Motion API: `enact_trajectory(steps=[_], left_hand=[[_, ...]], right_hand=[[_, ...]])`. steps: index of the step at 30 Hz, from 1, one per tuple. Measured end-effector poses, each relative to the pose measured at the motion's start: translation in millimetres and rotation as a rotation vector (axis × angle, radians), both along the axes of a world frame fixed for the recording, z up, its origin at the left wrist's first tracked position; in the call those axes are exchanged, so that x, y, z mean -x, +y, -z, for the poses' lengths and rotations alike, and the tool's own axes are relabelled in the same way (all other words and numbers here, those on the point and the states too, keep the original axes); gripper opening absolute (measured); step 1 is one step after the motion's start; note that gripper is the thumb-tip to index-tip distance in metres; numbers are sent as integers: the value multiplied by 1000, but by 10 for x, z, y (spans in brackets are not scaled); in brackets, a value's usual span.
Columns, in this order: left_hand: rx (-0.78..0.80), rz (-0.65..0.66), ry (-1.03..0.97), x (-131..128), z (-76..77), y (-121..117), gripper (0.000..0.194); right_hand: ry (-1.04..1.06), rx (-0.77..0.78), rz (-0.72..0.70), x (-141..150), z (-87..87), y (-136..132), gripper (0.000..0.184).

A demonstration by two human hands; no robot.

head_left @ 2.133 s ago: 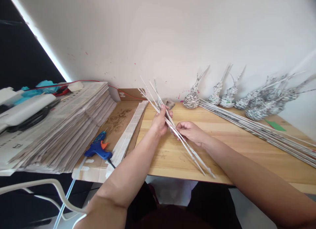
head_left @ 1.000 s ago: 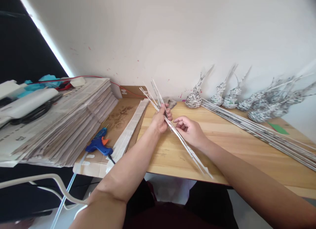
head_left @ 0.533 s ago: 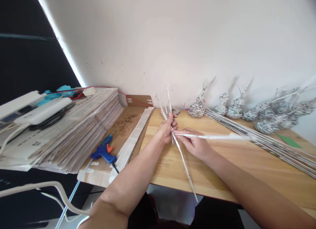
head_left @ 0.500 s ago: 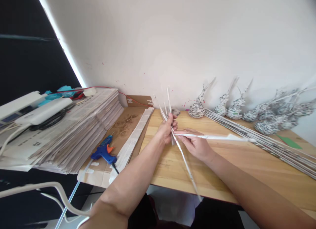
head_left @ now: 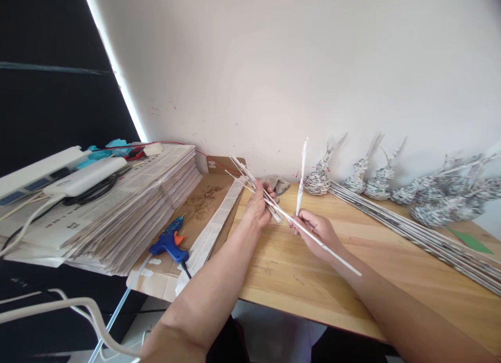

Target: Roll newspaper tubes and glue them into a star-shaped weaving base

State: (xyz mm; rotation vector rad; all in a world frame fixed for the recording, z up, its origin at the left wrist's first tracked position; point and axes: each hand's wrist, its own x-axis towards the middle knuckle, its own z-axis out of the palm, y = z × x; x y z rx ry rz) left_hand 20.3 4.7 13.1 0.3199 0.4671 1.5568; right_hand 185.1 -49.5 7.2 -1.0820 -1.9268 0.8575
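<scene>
My left hand (head_left: 259, 204) is closed around a small bundle of rolled newspaper sticks (head_left: 243, 169), whose ends poke out up-left and down-right of the fist. One long paper stick (head_left: 329, 249) runs from the bundle down to the right, across my right hand and wrist. Between the fingers of my right hand (head_left: 313, 228) is a white paper stick (head_left: 301, 183), pointing nearly straight up. Its lower end is hidden by the fingers. Just behind my left hand lies a crumpled grey cloth (head_left: 278, 184).
Woven newspaper figures (head_left: 318, 179) line the wall, with long paper sticks (head_left: 391, 222) in front. A blue glue gun (head_left: 171, 243) rests on cardboard (head_left: 156, 277) at left, by a paper strip (head_left: 213, 227). A newspaper stack (head_left: 156, 206) carries a white power strip (head_left: 43, 170).
The stick in my right hand has swung from pointing right to pointing up. The bundle in my left hand has tilted leftward, and its long stick now slants more to the right.
</scene>
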Motion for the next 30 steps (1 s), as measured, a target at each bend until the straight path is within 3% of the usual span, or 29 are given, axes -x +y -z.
enact_trajectory(steps=[8,12,17,26,30], left_hand=[[-4,-11,91,16,-43,-44,24],[40,-11,107,19,-63,-53,26],[-13,17,122,39,-38,-45,29],[-7,51,102,53,-63,-57,31],[-51,121,100,57,-51,-63,33]], right_hand=[[192,192,-60,41,58,13,27],[304,272,-99,35,53,17,28],[334,370,-160,25,21,35,30],[438,247,-51,6,57,31,25],[383,469,-172,-21,44,82,32]])
